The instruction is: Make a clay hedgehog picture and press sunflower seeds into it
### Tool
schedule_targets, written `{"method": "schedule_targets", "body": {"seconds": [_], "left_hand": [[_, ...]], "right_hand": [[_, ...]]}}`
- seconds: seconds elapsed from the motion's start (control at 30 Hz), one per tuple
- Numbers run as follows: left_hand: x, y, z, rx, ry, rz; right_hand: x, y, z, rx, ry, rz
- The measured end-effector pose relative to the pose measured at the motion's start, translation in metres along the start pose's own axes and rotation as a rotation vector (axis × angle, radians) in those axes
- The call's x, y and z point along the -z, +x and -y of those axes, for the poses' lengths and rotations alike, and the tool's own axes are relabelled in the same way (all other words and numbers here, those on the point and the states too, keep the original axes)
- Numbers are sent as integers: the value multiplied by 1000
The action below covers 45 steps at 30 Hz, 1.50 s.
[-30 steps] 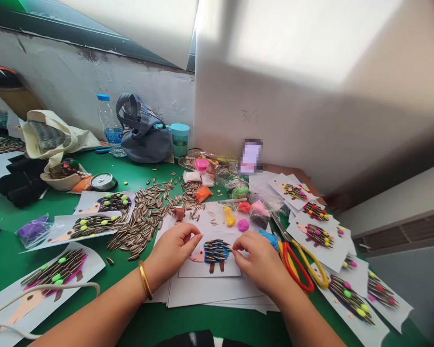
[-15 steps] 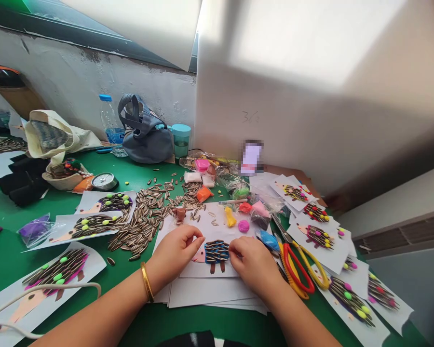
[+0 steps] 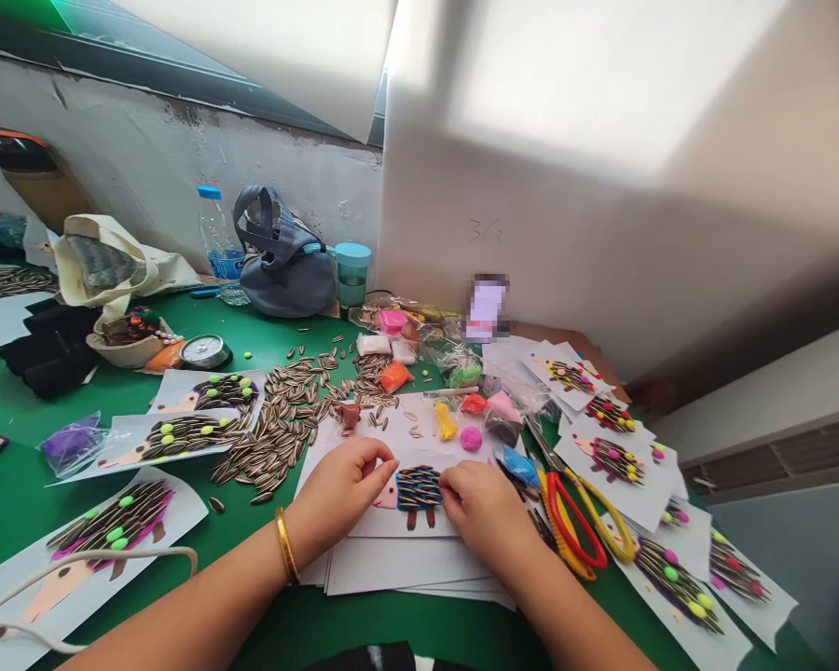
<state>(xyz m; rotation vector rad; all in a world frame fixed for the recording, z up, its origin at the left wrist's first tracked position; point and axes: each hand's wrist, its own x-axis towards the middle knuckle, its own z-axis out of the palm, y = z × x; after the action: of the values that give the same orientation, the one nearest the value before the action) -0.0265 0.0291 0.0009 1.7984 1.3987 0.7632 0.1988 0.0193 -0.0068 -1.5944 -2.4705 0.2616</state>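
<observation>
A clay hedgehog [image 3: 419, 488] with a pink face, blue body, brown feet and rows of sunflower seeds lies on a white paper sheet [image 3: 398, 528]. At its face end, my left hand [image 3: 342, 489] is closed in a pinch, thumb against forefinger; whatever may be between them is too small to see. My right hand [image 3: 486, 508] has its fingers curled at the hedgehog's right end, touching or just over the seeds. Its fingertips are partly hidden, so anything held there does not show. A pile of loose sunflower seeds [image 3: 280, 419] spreads beyond my left hand.
Red-handled scissors [image 3: 579, 522] and yellow-handled scissors [image 3: 619, 531] lie right of my right hand. Finished hedgehog sheets flank both sides, one a purple hedgehog [image 3: 112, 527]. Bagged clay, a yellow clay lump [image 3: 446, 421] and a pink clay ball [image 3: 471, 438] sit ahead. A white cable [image 3: 112, 554] crosses the left.
My right hand has shifted very slightly left along the hedgehog's right end. My left hand keeps its pinch. The whole view has moved a little.
</observation>
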Motion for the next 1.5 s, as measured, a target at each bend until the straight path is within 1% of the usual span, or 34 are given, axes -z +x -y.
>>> {"method": "schedule_targets", "body": {"seconds": [0.07, 0.1, 0.2, 0.3, 0.37, 0.43, 0.47, 0.53, 0.63, 0.67, 0.73, 0.8, 0.87, 0.9, 0.97, 1.03, 1.1, 1.13, 1.17, 1.2, 1.27, 1.37, 1.43, 1.5], "left_hand": [[-1, 1, -1, 40, -155, 14], [-1, 1, -2, 76, -269, 22], [-1, 0, -5, 259, -753, 67], [2, 0, -9, 452, -1293, 124], [5, -1, -14, 552, -1519, 139], [5, -2, -21, 647, -1615, 135], [5, -3, -23, 664, -1640, 126], [1, -6, -28, 667, -1656, 153], [-8, -14, -31, 632, -1648, 254], [-10, -16, -32, 617, -1650, 293], [-14, -20, -32, 583, -1660, 367], [-15, -22, -33, 548, -1634, 394], [-15, -24, -34, 500, -1567, 385], [-15, -24, -34, 458, -1523, 365], [-14, -23, -31, 324, -1388, 279], [-12, -21, -26, 150, -1141, 147], [-8, -18, -18, 34, -713, 26], [-6, -16, -15, -16, -516, -33], [-4, -15, -12, -56, -369, -71], [-2, -13, -9, -94, -257, -72], [0, -10, -5, -150, -120, -33], [0, -8, -2, -182, -26, 72], [-1, -8, 0, -182, 16, 125], [-3, -8, 1, -191, 55, 158]], "right_hand": [[-1, -1, 0, 0, 1, -9], [-2, -2, -1, 2, 6, -15], [-2, -6, -5, 20, 41, -52], [5, -10, -7, 45, 90, -166], [12, -12, -4, 79, 133, -283], [18, -14, 4, 146, 183, -393], [20, -14, 9, 190, 209, -433], [20, -15, 22, 284, 255, -472], [14, -16, 42, 409, 282, -431], [12, -16, 47, 425, 286, -394], [8, -15, 54, 439, 303, -375], [7, -15, 56, 435, 310, -376], [9, -14, 53, 427, 321, -383], [11, -14, 49, 417, 332, -387], [15, -13, 36, 364, 358, -400], [17, -13, 18, 252, 341, -394], [20, -13, -1, 143, 327, -392], [21, -12, -9, 94, 322, -365], [22, -12, -15, 40, 319, -311], [24, -12, -20, -1, 315, -257], [27, -12, -24, -53, 308, -149], [30, -12, -21, -62, 292, -21], [30, -11, -18, -58, 278, 31], [29, -10, -16, -60, 268, 57]]}}
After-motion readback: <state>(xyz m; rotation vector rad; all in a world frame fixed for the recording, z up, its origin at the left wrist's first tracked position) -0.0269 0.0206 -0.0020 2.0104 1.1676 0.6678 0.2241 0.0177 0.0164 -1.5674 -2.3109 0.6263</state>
